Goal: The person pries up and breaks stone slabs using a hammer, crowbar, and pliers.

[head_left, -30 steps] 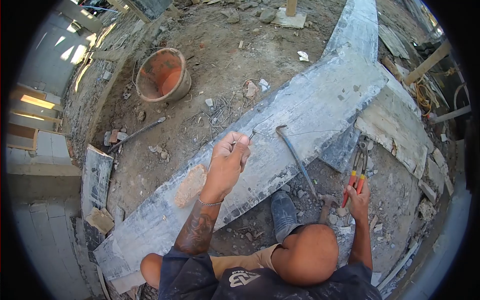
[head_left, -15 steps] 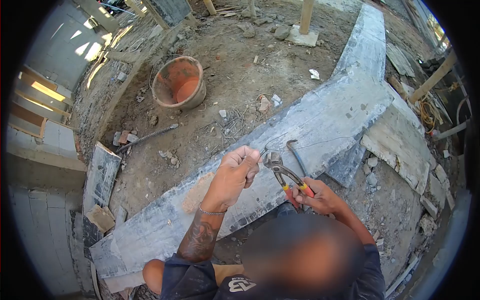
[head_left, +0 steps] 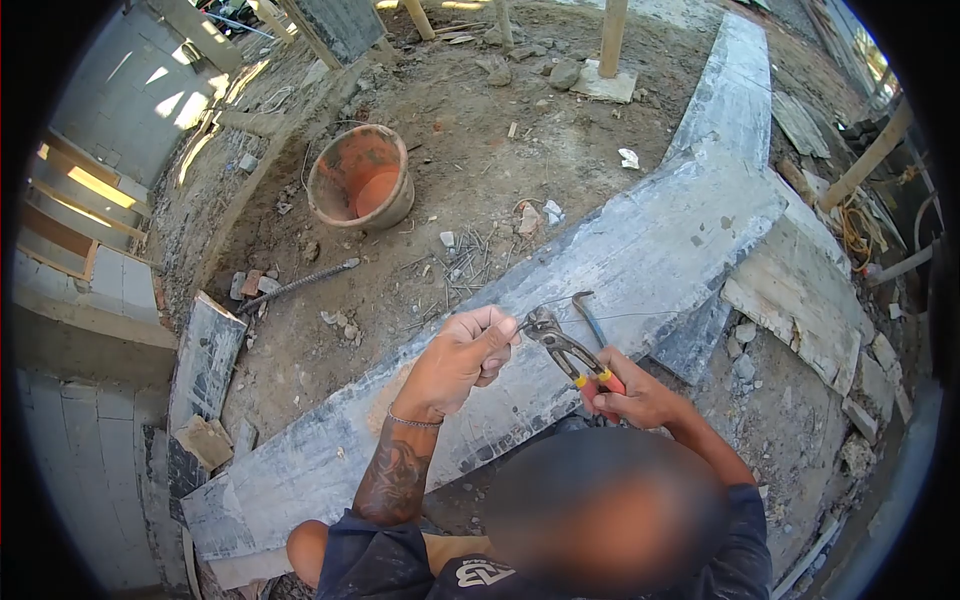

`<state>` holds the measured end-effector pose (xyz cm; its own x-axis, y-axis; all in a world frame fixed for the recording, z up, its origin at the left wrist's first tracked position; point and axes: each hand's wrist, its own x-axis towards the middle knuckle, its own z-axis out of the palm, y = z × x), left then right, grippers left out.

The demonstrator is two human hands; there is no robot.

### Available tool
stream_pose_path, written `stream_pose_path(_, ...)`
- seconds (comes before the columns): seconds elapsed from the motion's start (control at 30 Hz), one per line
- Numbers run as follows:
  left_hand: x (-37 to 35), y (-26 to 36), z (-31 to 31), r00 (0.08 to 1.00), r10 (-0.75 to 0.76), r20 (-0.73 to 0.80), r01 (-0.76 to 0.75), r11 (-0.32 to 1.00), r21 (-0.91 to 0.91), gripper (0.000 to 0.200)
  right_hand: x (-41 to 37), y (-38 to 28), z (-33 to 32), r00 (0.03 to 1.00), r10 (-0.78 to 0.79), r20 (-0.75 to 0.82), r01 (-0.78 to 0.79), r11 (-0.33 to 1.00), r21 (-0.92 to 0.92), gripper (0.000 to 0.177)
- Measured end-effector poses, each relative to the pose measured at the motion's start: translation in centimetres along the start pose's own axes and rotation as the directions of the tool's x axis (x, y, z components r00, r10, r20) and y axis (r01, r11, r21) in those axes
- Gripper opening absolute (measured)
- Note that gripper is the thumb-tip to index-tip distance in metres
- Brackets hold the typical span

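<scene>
My left hand (head_left: 470,358) pinches a thin wire (head_left: 641,315) between thumb and forefinger, above a long grey board. From there the wire loops out to the right across the board. My right hand (head_left: 645,395) is wrapped round the red and yellow grips of a pair of pincers (head_left: 565,350). The pincers' jaws are at the wire, right beside my left fingertips. Behind the pincers, a bluish bar with a hooked end (head_left: 590,318) lies on the board (head_left: 660,235), its lower end hidden by my right hand.
An orange-lined bucket (head_left: 402,200) stands on the dirt beyond the board. Loose nails (head_left: 470,265) lie scattered nearby, with a ribbed steel rod (head_left: 305,280) to their left. More planks (head_left: 800,290) rest at right. Wooden posts (head_left: 612,40) rise at the back.
The pincers' jaws have moved closer to my left fingertips, and their handles are nearer together. My left hand has dropped slightly, still pinching the wire.
</scene>
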<state>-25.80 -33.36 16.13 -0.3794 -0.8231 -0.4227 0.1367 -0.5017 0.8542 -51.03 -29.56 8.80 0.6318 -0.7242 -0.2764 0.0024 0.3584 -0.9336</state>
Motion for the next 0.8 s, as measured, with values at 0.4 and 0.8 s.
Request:
stream_pose_path(0.4,1.2,-1.9,-0.4,0.998,0.053,0.026,-0.052,0.999,-0.014,0.027,1.1,2.9,3.9,0.965,0.153,0.211,-0.194,0.961,0.195,0.03)
stream_pose_path(0.8,4.1,-6.9,3.1,0.984,0.164,-0.073,-0.173,0.972,-0.161,0.027,-2.9,2.7,1.0,0.921,0.322,-0.22,-0.372,0.894,-0.251,0.028)
